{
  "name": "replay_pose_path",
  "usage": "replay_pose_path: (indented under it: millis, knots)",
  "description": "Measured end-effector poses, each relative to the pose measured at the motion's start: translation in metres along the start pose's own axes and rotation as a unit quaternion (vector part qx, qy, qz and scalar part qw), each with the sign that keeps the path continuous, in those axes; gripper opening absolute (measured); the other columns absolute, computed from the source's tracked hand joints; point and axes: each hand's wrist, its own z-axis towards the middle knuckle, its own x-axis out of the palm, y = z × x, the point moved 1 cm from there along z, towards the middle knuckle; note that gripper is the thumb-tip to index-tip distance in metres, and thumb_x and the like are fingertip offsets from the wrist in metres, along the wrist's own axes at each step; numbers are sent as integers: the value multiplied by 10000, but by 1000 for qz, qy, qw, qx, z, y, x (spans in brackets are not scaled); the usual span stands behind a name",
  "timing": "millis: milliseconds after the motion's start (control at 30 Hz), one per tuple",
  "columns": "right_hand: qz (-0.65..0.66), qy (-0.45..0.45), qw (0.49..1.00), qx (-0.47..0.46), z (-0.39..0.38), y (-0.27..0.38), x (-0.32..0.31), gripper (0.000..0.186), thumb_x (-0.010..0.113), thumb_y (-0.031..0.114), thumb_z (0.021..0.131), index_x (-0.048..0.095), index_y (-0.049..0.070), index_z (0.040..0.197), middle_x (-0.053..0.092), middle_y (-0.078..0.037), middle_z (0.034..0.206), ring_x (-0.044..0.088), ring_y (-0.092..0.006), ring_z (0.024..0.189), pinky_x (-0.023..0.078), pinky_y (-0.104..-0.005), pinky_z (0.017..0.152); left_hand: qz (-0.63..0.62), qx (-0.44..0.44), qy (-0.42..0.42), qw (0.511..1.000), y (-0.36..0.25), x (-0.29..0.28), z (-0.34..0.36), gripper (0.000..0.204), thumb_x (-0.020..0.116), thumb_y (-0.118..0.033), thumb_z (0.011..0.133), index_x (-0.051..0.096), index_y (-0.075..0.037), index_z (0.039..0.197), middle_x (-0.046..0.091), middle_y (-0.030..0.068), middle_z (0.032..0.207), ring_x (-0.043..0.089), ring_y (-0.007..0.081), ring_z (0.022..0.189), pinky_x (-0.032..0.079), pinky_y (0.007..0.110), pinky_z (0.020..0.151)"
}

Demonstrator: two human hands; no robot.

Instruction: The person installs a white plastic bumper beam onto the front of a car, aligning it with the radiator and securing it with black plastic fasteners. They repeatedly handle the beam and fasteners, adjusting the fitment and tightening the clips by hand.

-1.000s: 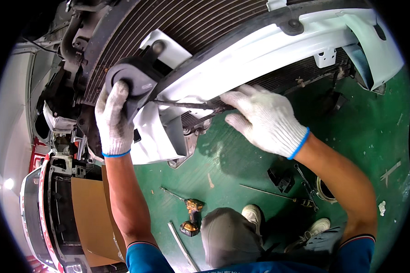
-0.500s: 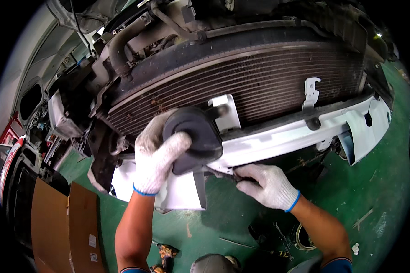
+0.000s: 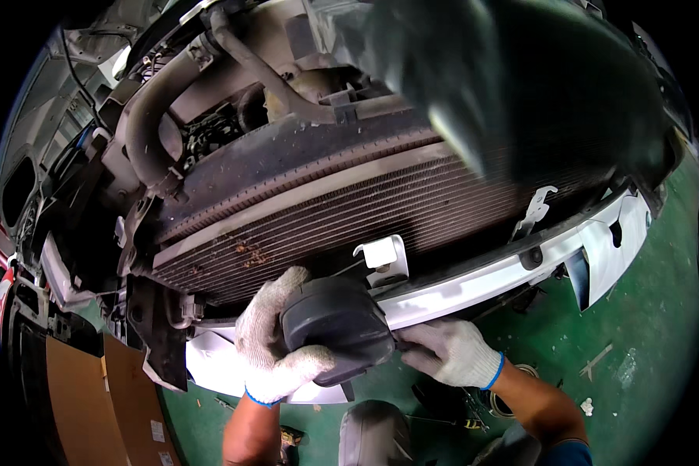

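Observation:
My left hand (image 3: 276, 342), in a white knit glove with a blue cuff, grips a black car horn (image 3: 338, 322) with a rounded, snail-like body. The horn is in front of the white crossbeam (image 3: 474, 283) below the radiator (image 3: 349, 198). A white bracket (image 3: 384, 259) rises from the beam just behind the horn. Against the beam's underside, right of the horn, my gloved right hand (image 3: 450, 351) has its fingers drawn together. Their tips are hidden by the beam and the horn, so what they hold does not show.
A large dark, blurred shape (image 3: 536, 85) covers the upper right. Another bracket (image 3: 534, 211) stands on the beam farther right. Cardboard (image 3: 85, 396) stands at lower left. Tools and a round ring-like item (image 3: 512, 388) lie on the green floor (image 3: 621, 349).
The view has shifted, and a dark blurred shape has come in at the upper right. The horn has tilted in my left hand. My right hand stays under the beam.

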Motion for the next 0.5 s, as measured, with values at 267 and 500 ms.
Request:
replay_pose_path:
  millis: [267, 500]
  knots:
    - [34, 30, 998, 44, 0, 2, 6, 357, 715, 301, 924, 695, 119, 1230, 757, -148, 1006, 738, -349, 866, 600, -450, 778, 86, 8, 38, 996, 1, -6, 0, 989, 893, -619, 636, 664, 102, 1272, 741, 203, 1020, 726, 302, 890, 576, 409, 825]
    - [44, 83, 993, 75, 1, 2, 5, 393, 697, 355, 944, 659, 119, 1256, 741, -146, 1085, 728, -354, 952, 583, -446, 847, -20, -47, -7, 999, 6, 2, -2, 1044, 879, -672, 647, 647, 77, 1335, 743, 198, 1134, 735, 304, 1010, 567, 416, 936]
